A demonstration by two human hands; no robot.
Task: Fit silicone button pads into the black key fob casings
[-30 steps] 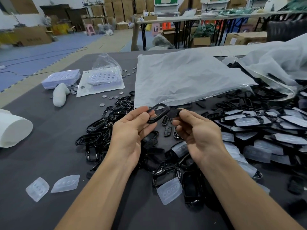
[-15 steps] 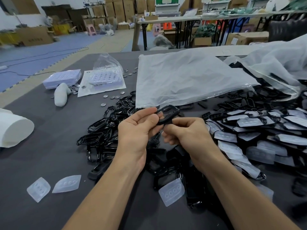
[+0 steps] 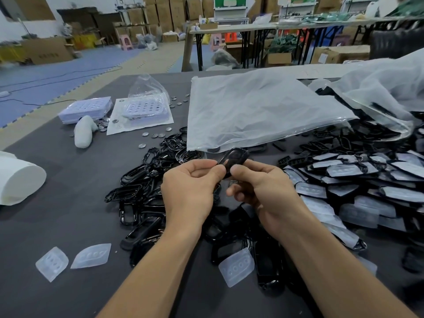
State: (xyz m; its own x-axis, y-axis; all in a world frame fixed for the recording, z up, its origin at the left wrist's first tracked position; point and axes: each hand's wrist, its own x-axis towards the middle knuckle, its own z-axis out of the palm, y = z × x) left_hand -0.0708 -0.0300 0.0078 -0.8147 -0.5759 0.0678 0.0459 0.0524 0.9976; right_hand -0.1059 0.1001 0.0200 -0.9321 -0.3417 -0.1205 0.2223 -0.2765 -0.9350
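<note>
My left hand (image 3: 190, 191) and my right hand (image 3: 263, 191) meet above the table and both pinch one black key fob casing (image 3: 235, 160), tilted up and away from me. My thumbs press on its near end. Whether a pad sits inside it I cannot tell. A heap of empty black casings (image 3: 146, 182) lies left of and under my hands. Casings with translucent silicone pads in them (image 3: 358, 180) are spread at the right. Loose silicone pads lie near me: two at the front left (image 3: 90, 255) and one in front of my right forearm (image 3: 236, 267).
A large white plastic bag (image 3: 259, 109) lies behind my hands; another bag (image 3: 380, 92) at the far right. Coin cells (image 3: 156, 135), two trays (image 3: 85, 109), a white glove-like lump (image 3: 83, 133) and a white roll (image 3: 18, 177) are at the left on the grey table (image 3: 57, 221).
My hands have come together on the casing; the right hand, apart from it a second ago, now grips its near end. The casing has turned from an open frame view to its solid side.
</note>
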